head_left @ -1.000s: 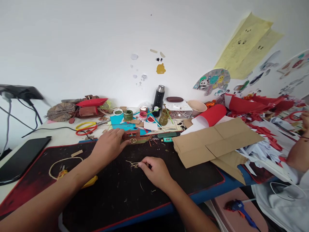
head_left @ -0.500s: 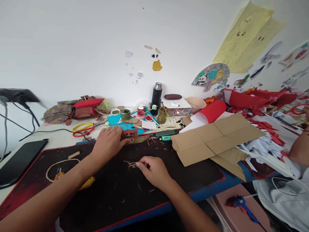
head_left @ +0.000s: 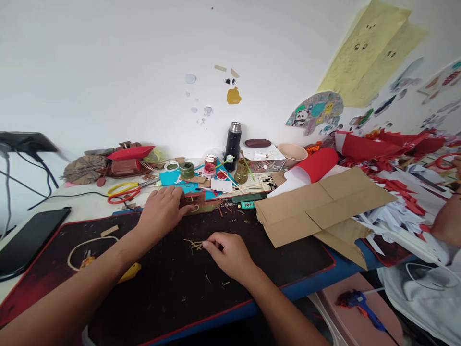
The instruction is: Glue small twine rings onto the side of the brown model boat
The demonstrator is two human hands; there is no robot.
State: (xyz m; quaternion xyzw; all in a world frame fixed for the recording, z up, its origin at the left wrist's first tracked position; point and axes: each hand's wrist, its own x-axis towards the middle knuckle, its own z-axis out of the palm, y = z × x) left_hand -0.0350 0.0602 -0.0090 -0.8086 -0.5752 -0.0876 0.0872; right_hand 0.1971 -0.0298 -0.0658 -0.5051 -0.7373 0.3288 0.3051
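Note:
My right hand (head_left: 229, 255) is closed in a pinch on the end of a small bundle of thin tan strands (head_left: 193, 244), low over the black mat (head_left: 173, 293). Further back and to the left, my left hand (head_left: 162, 209) rests palm down at the mat's back edge, its thumb stretched out to the right. That thumb tip lies beside a small pale ring on a brownish-green strip (head_left: 208, 206). The left fingertips are hidden behind the hand. A loop of pale cord (head_left: 74, 249) and a yellow-handled tool (head_left: 131, 273) lie by my left forearm.
Scissors (head_left: 124, 191), paint jars (head_left: 187, 170) and a black flask (head_left: 233, 142) stand or lie along the back. Folded cardboard (head_left: 324, 204) covers the mat's right side. A black phone (head_left: 30, 240) is far left. Another person's arm (head_left: 446, 218) shows far right, above a blue glue gun (head_left: 370, 315).

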